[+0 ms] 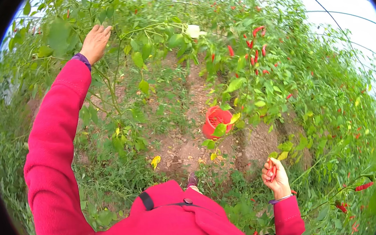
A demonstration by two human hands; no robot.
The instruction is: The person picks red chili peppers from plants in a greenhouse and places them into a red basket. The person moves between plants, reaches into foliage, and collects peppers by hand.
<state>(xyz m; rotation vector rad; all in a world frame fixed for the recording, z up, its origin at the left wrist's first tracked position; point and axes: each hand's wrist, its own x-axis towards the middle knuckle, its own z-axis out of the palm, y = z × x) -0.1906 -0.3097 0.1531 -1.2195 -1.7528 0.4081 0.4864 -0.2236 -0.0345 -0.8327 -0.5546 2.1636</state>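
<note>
My left hand (96,43) reaches out at the upper left against the leafy stems of a pepper plant (112,87), its fingers extended and no pepper visible in it. At the lower right my right hand (276,178) is closed around a few red chili peppers (272,171), with small yellowing leaves just beyond the fingertips. Between the hands, farther ahead, a red plastic bucket (209,129) stands on the soil with red chili peppers (218,118) inside. Ripe red chilies (250,45) hang on a plant above and right of the bucket.
Dense pepper plants (334,89) line the right side. A branch with red chilies (363,186) reaches in at the lower right. Weeds (122,171) grow over the bare soil (184,150) near my shoe (192,179). Curved greenhouse hoops (344,10) and pale film rise at the upper right.
</note>
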